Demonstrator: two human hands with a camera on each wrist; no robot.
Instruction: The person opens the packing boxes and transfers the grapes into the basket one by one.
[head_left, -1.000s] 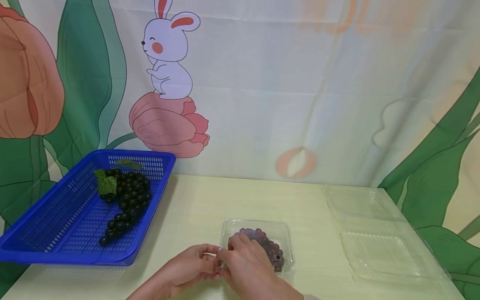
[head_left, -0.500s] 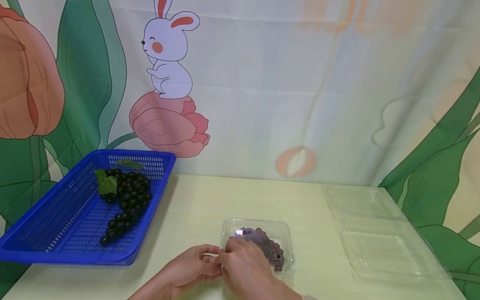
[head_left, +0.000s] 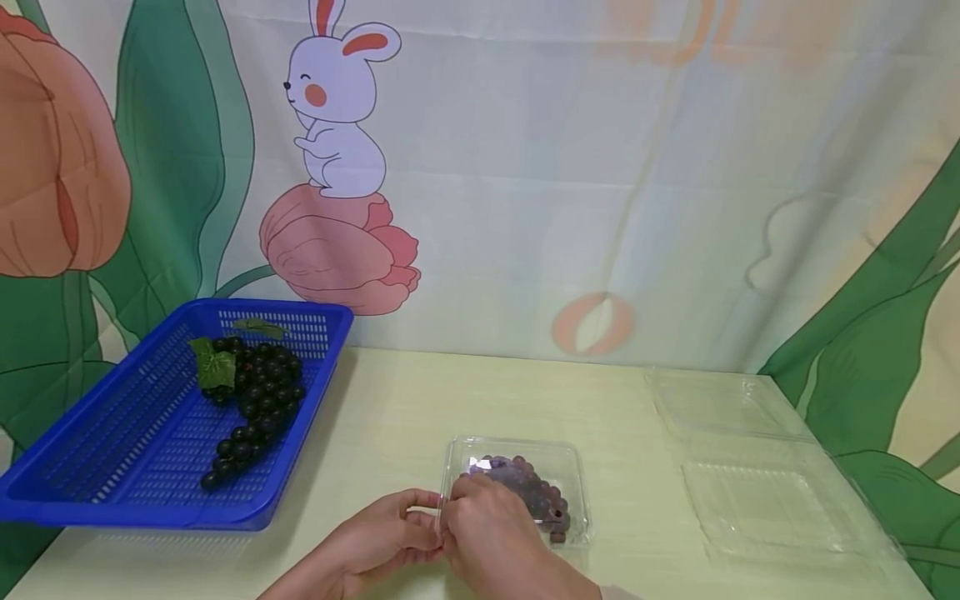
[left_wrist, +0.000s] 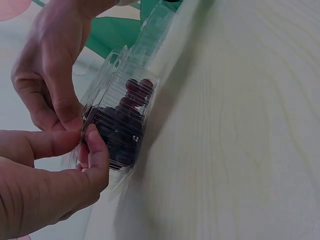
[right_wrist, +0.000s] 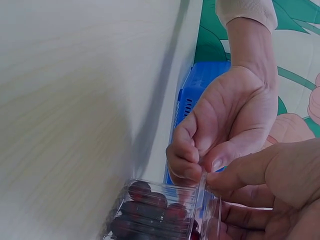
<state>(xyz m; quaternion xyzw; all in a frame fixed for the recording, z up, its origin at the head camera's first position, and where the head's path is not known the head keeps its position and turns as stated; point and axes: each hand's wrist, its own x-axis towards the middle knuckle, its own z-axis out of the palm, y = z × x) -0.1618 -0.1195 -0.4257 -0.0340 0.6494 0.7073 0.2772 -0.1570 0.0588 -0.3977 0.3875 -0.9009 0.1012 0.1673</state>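
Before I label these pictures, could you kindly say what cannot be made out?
Head view: some grapes, behind the right grip.
Left wrist view: whether the box is fastened where fingers cover its edge.
Right wrist view: part of the box, cut off by the bottom edge.

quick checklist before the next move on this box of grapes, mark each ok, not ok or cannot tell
1. Dark red grapes inside the clear clamshell: ok
2. Left hand pinching the clamshell's edge: ok
3. Right hand at the same edge: ok
4. Lid fully fastened there: cannot tell, hands cover it
5. Black grapes boxed: not ok, in the blue basket
6. Spare clamshell open: ok, at right
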